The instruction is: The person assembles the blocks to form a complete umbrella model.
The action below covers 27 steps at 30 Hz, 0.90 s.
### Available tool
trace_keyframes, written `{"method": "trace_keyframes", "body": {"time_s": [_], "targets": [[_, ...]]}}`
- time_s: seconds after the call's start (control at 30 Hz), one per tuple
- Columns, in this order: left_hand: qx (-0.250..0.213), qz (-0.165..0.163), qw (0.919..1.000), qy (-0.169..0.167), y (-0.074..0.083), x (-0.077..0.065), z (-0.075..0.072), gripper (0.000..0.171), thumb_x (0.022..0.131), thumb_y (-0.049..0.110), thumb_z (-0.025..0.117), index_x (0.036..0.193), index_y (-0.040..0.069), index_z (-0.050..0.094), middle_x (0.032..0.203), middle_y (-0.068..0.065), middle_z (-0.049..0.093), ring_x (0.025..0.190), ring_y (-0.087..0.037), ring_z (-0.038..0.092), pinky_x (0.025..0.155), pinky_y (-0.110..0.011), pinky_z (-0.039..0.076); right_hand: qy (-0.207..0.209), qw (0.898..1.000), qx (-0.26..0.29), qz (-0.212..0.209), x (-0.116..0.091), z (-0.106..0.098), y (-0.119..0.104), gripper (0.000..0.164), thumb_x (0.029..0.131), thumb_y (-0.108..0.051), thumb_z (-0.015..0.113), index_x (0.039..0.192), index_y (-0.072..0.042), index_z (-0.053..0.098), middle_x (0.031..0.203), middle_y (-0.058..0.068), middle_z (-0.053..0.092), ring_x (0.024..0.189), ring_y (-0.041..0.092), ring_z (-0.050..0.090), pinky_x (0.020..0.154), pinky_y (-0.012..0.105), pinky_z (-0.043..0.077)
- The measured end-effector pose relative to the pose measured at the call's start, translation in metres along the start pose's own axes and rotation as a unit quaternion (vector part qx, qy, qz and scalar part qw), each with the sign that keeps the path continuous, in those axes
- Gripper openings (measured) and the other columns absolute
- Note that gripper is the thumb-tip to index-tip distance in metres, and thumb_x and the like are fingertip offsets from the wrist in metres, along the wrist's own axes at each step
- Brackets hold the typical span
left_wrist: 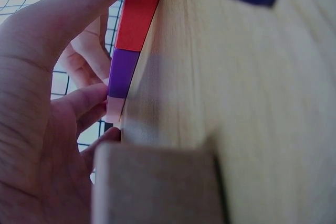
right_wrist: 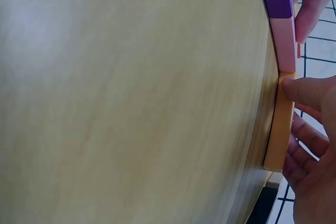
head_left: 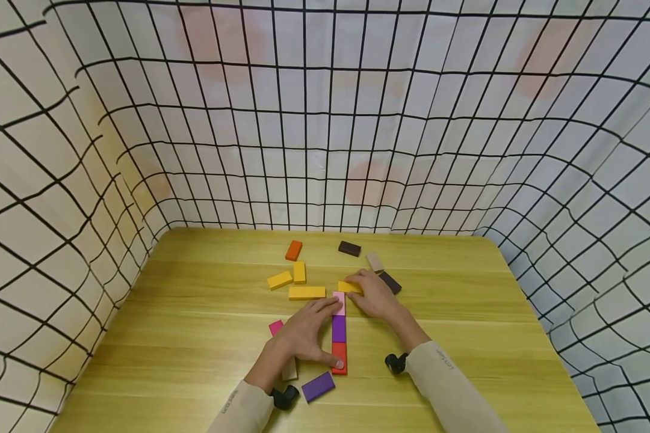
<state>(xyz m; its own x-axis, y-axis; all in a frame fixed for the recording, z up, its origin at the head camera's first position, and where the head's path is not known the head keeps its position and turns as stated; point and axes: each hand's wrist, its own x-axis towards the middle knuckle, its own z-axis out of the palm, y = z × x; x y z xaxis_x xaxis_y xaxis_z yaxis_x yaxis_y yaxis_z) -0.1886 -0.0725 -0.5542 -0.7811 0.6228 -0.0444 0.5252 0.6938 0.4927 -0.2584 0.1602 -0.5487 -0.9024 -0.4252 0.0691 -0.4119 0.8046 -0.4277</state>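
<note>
Three blocks, light pink [head_left: 340, 308], purple [head_left: 339, 329] and red [head_left: 339, 350], lie end to end in a straight row on the table. My left hand [head_left: 300, 332] spans this row from its left side. Its thumb rests on the red block and its outstretched fingertips touch the pink one. At the far end of the row, my right hand [head_left: 377, 296] pinches a yellow block [right_wrist: 279, 135] between thumb and fingers. That block lies crosswise, its end meeting the pink block, and in the head view the hand partly covers it.
Left of the row lies another long yellow block [head_left: 306, 293], with two shorter yellow ones [head_left: 279, 279] behind. Orange [head_left: 294, 250], black [head_left: 349, 248] and beige [head_left: 375, 261] blocks lie farther back. A loose purple block [head_left: 318, 387] is nearest me. Black netting [head_left: 325, 150] encloses the wooden table [head_left: 195, 337].
</note>
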Motion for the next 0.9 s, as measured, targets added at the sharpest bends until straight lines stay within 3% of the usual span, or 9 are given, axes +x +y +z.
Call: {"method": "trace_keyframes", "body": {"time_s": [0.6, 0.9], "targets": [[-0.001, 0.004, 1.0, 0.003, 0.0, 0.001, -0.0014, 0.123, 0.064, 0.077, 0.08, 0.164, 0.023, 0.031, 0.17, 0.005, 0.027, 0.155, -0.024, 0.03, 0.122, -0.051, 0.036, 0.008, 1.0, -0.005, -0.008, 0.0011, 0.0003, 0.0024, 0.037, 0.099, -0.023, 0.069, 0.134, -0.01, 0.068, 0.13, 0.009, 0.066, 0.122, 0.03, 0.062, 0.107, 0.048, 0.051], [-0.001, 0.0, 1.0, 0.0, -0.0004, 0.0001, -0.001, 0.124, 0.065, 0.079, 0.079, 0.164, 0.023, 0.03, 0.171, 0.005, 0.026, 0.156, -0.026, 0.029, 0.122, -0.051, 0.035, -0.01, 1.0, 0.011, 0.012, -0.0087, -0.0048, -0.0002, 0.055, 0.098, -0.032, 0.07, 0.146, -0.011, 0.056, 0.149, 0.009, 0.056, 0.138, 0.031, 0.053, 0.116, 0.051, 0.043]]}}
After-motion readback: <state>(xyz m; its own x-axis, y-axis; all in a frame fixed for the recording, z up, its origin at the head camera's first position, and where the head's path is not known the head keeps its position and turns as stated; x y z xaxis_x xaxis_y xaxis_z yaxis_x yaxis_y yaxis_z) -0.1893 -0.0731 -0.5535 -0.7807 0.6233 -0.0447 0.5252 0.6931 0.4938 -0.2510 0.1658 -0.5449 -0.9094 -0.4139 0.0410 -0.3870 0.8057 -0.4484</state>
